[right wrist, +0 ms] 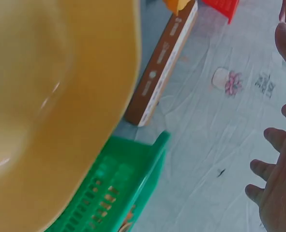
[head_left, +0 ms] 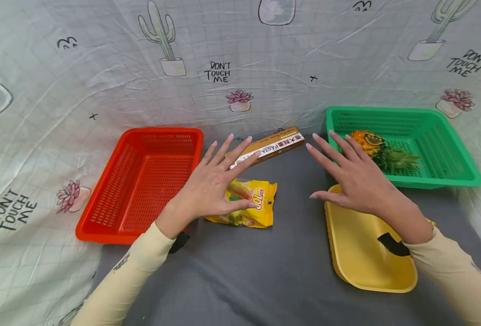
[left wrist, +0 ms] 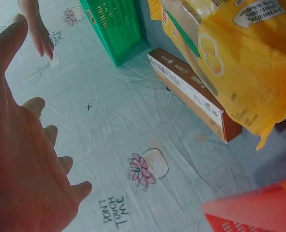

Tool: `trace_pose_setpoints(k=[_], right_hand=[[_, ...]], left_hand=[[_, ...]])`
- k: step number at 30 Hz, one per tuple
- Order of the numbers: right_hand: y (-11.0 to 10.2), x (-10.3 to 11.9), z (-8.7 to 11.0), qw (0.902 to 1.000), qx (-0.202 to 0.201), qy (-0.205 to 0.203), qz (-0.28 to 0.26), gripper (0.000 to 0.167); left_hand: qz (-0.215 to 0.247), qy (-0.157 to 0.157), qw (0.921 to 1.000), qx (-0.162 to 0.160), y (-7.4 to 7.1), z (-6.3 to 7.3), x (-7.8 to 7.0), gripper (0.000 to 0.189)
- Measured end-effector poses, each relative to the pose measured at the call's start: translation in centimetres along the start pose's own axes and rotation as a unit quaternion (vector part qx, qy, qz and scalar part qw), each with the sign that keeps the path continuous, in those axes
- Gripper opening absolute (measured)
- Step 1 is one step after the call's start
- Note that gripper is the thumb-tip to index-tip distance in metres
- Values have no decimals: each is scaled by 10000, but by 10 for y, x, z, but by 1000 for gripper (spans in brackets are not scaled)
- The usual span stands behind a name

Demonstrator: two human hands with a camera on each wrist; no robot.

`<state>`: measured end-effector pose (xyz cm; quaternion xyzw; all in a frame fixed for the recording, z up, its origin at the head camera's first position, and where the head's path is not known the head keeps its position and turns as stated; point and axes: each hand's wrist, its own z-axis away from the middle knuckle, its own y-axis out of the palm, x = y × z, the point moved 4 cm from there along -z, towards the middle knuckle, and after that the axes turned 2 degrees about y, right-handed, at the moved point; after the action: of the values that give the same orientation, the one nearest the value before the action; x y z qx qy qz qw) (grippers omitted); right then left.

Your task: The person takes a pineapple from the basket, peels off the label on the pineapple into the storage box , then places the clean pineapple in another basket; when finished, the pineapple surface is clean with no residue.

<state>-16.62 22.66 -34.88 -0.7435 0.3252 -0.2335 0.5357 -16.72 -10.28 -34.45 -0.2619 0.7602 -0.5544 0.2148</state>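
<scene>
Both hands hover above the grey table with fingers spread, holding nothing. In the head view the left hand (head_left: 209, 183) is over a yellow snack bag (head_left: 261, 203), covering its left part. Just beyond its fingertips lies a long brown pasta box (head_left: 279, 144), set at a slant. My right hand (head_left: 356, 181) is above the far end of a yellow basin (head_left: 367, 258), near the green basket's left side. A pineapple (head_left: 395, 159) with its leafy crown lies in that green basket (head_left: 448, 136); the right fingers hide a little of it.
On the left stands a red basket (head_left: 138, 130) with perforated walls. A pale printed cloth (head_left: 273, 81) hangs behind and at the sides. Grey cloth (head_left: 240, 276) covers the table between the baskets and in front.
</scene>
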Motion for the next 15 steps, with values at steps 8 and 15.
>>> trace_pose_setpoints(k=[8, 15], right_hand=[[-3, -25, 30, 9994, -41, 333, -9, 103], [-6, -55, 58, 9966, -87, 798, -178, 100]], left_hand=[[127, 19, 9999, -37, 2, -5, -5, 104], [308, 167, 9994, -20, 4, -18, -10, 104]])
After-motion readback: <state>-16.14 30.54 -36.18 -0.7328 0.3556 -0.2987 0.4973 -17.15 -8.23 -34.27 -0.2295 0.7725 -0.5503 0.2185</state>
